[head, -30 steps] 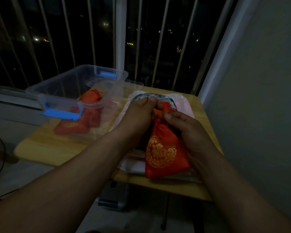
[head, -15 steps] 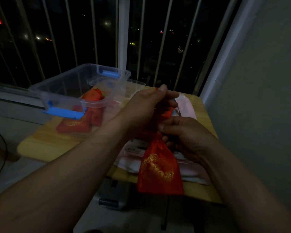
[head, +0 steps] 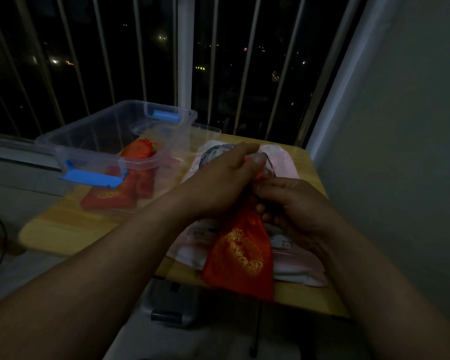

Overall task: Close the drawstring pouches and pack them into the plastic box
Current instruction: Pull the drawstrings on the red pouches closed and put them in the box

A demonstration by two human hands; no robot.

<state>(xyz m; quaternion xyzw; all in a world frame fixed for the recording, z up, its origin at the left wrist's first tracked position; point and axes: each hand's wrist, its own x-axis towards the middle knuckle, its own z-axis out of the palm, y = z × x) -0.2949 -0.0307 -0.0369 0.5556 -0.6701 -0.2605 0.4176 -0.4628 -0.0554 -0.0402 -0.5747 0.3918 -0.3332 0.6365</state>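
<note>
I see the left hand [head: 224, 183] pinching the gathered top of the red pouch [head: 242, 258], and the right hand [head: 296, 211] just below with fingers curled round its neck. The pouch hangs tilted over the near edge of the wooden table [head: 63, 229] (dim light, the cords don't show). Other red pouches [head: 138, 154] lie in the clear plastic box [head: 99, 154], well to the left.

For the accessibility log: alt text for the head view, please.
Two hands hold a red, gold-embroidered drawstring pouch by its neck over a small wooden table: left hand pinches the top, right hand grips just below. To the left stands a clear plastic box with blue latches, red pouches inside.
</note>
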